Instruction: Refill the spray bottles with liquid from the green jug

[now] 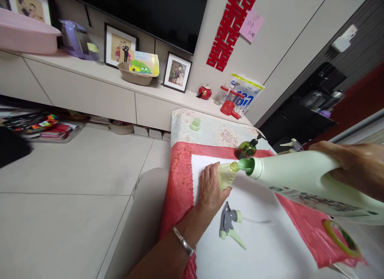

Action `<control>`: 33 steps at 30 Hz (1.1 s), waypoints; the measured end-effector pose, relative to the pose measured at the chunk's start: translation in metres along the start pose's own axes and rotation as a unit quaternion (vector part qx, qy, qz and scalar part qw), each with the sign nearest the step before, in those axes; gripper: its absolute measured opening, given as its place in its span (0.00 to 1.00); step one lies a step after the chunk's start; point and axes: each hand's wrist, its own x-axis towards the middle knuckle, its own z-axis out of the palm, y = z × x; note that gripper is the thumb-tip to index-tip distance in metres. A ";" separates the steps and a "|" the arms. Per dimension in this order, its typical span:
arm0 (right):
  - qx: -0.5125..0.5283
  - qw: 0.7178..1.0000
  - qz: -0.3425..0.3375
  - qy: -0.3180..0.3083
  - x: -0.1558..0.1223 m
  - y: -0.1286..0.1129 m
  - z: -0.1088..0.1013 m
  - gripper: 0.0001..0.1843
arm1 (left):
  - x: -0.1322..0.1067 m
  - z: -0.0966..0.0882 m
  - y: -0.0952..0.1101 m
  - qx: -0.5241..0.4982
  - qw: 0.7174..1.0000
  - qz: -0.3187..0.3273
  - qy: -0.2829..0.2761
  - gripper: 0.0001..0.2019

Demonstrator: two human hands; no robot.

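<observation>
My left hand is wrapped around a small clear bottle standing on a white sheet on the table. My right hand grips the handle of a large pale green jug, tipped so that its green spout meets the small bottle's open neck. A grey and green spray trigger head with its tube lies on the sheet just below my left hand.
A dark green pump bottle stands behind the spout. A green cap rests on the far end of the red and floral tablecloth. A tape roll lies at the right. Photo frames and red jars line the low cabinet.
</observation>
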 end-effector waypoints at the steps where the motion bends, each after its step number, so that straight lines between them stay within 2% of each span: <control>1: -0.001 1.000 0.003 -0.001 0.000 0.000 0.000 0.24 | 0.000 0.000 0.000 -0.001 1.000 -0.001 0.001 0.43; 11: -0.011 1.000 -0.017 0.023 0.002 0.011 0.007 0.25 | 0.000 -0.001 0.002 0.000 1.000 -0.005 0.002 0.43; 33: -0.009 1.000 -0.007 0.004 0.002 0.002 -0.002 0.25 | 0.000 -0.001 0.002 0.000 1.000 -0.003 0.004 0.43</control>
